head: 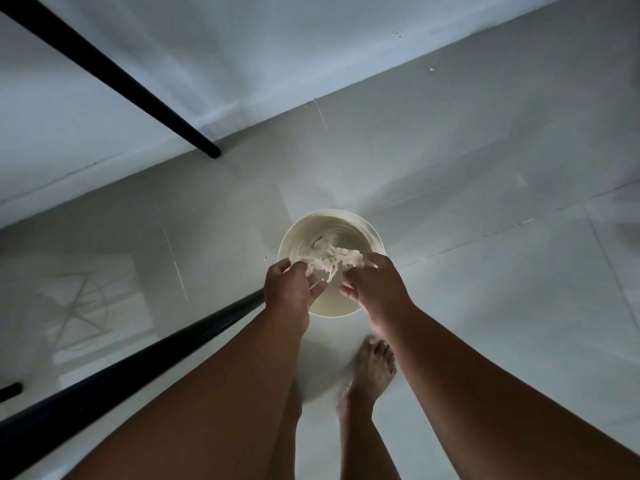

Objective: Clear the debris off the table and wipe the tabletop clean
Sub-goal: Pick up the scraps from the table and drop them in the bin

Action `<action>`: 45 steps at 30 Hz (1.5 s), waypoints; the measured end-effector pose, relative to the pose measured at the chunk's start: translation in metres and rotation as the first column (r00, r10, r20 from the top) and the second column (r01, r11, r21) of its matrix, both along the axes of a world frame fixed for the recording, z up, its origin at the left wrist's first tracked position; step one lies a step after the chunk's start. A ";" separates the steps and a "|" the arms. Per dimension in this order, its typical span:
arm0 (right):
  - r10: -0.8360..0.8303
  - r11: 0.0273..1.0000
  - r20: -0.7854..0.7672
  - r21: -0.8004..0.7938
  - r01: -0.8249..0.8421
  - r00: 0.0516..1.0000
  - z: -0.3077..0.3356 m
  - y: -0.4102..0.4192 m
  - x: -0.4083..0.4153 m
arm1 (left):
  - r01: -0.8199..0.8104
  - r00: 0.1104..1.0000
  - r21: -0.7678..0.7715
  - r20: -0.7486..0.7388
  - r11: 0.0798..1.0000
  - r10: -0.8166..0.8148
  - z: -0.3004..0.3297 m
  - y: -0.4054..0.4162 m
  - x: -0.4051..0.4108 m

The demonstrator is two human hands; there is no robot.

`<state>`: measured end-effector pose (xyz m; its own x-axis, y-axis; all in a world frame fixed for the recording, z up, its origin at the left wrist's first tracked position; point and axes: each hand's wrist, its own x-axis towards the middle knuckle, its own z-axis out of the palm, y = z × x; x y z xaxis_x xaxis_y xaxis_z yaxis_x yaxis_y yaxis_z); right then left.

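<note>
Left hand (289, 289) and right hand (375, 289): each grip clamped on pale shredded debris (332, 263); cream bucket (372, 233) directly beneath, on the tiled floor (485, 271).

The open mouth of the pale bin (332, 223) lies straight below, its far half free; the left hand (289, 289), the right hand (375, 285) and the pale shreds (330, 263) between them cover the near half. A black table leg (138, 355) slants close on the left. To the right, bare tiled floor (502, 271) leaves open room.
</note>
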<state>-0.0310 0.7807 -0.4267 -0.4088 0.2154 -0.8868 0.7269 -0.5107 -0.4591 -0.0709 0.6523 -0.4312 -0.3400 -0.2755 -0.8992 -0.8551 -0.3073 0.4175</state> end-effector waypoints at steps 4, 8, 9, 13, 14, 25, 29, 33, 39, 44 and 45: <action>0.085 0.996 0.042 -0.009 -0.085 0.995 0.000 0.006 0.003 | 0.041 0.999 -0.031 0.027 0.999 -0.040 -0.002 0.000 -0.001; 0.050 0.998 0.041 -0.027 -0.048 0.998 0.005 0.008 0.000 | 0.072 0.997 -0.048 0.029 0.996 -0.070 0.000 0.001 -0.001; 0.031 0.999 0.048 -0.030 -0.030 0.998 0.007 0.008 -0.001 | 0.078 0.997 -0.049 0.026 0.996 -0.076 0.002 0.001 0.000; 0.005 1.000 0.058 0.004 -0.005 0.998 0.022 0.009 -0.002 | 0.132 0.991 -0.064 0.011 0.989 -0.131 0.013 0.003 0.003; 0.010 1.000 0.051 0.010 -0.011 0.999 0.028 0.011 -0.001 | 0.158 0.987 -0.073 0.003 0.985 -0.158 0.018 0.004 0.005; 0.124 0.985 -0.034 0.127 -0.119 0.992 0.164 0.039 0.009 | 0.437 0.885 -0.173 -0.093 0.883 -0.456 0.148 0.013 0.009; 0.132 0.982 -0.086 0.148 -0.119 0.988 0.234 0.042 0.012 | 0.513 0.826 -0.196 -0.153 0.835 -0.543 0.225 0.012 0.016; 0.108 0.987 -0.135 0.130 -0.091 0.985 0.292 0.029 0.022 | 0.556 0.773 -0.257 -0.189 0.791 -0.605 0.300 -0.001 0.032; 0.320 0.942 -0.202 0.174 -0.287 0.926 0.346 -0.015 0.030 | 0.508 0.775 -0.292 -0.257 0.811 -0.578 0.376 -0.040 0.063; 0.470 0.878 -0.238 0.227 -0.422 0.850 0.385 -0.058 0.030 | 0.426 0.805 -0.255 -0.332 0.868 -0.492 0.417 -0.079 0.081; 0.490 0.867 -0.246 0.243 -0.436 0.836 0.393 -0.066 0.028 | 0.411 0.805 -0.247 -0.353 0.877 -0.477 0.424 -0.088 0.082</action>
